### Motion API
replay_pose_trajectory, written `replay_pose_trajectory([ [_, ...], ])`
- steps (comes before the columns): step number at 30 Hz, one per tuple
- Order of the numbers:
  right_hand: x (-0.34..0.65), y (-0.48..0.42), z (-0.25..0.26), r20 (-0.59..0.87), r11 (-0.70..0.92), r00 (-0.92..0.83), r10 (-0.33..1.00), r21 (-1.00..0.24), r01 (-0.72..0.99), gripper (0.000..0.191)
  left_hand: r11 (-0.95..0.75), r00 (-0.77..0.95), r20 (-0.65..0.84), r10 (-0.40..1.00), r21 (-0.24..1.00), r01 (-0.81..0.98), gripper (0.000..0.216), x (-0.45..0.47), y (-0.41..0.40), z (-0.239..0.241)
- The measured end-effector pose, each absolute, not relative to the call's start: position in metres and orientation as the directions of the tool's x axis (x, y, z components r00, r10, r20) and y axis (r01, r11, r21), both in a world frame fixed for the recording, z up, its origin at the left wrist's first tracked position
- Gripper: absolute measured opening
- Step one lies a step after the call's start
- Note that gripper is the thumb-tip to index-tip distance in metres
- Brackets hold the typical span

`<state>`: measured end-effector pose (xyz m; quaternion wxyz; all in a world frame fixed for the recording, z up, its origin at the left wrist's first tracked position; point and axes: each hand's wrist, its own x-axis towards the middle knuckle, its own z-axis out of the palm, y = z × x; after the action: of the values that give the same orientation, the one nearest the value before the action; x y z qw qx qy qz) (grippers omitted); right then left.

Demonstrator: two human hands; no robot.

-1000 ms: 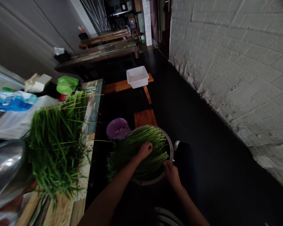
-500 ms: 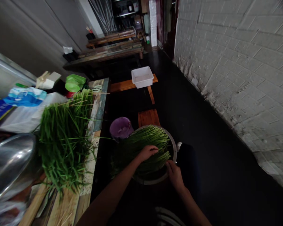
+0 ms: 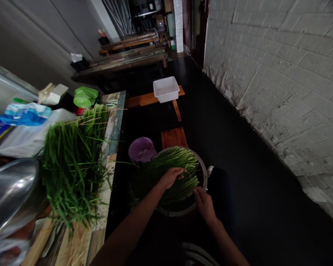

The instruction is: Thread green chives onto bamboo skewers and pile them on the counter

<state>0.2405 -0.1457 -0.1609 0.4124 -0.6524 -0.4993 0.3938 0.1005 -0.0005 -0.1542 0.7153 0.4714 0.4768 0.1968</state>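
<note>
A round metal basin [image 3: 203, 173] sits low in front of me, heaped with long green chives [image 3: 166, 168]. My left hand [image 3: 170, 176] lies on top of the chives, fingers curled around a bunch of them. My right hand [image 3: 204, 201] is at the basin's near right rim, fingers closed against the rim and the chive ends; what it grips is hard to make out. A purple bucket [image 3: 141, 149] stands just left of the basin.
On the wooden table [image 3: 80, 244] at left lies a big pile of chives [image 3: 69, 166], a steel bowl [image 3: 8, 195], plastic bags and a green lid [image 3: 84, 98]. A white tub [image 3: 165, 88] rests on a wooden bench ahead. A white brick wall runs along the right.
My left hand slid a little toward the basin's right side over the chives. My right hand stayed at the rim. The view shifted slightly.
</note>
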Motion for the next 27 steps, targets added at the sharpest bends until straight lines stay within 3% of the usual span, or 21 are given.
replay_pose_trajectory([
  [6, 0.239, -0.1438, -0.1625, -0.1, -0.153, 0.168, 0.981, -0.926, 0.345, 0.035, 0.578, 0.466, -0.548, 0.694, 0.811, 0.092, 0.036, 0.1029, -0.003, -0.1489],
  [27, 0.2377, -0.1434, -0.1607, -0.098, -0.146, 0.145, 0.985, -0.915, 0.377, 0.033, 0.55, 0.478, -0.499, 0.723, 0.834, 0.039, 0.03, 0.1036, -0.0054, -0.1541],
])
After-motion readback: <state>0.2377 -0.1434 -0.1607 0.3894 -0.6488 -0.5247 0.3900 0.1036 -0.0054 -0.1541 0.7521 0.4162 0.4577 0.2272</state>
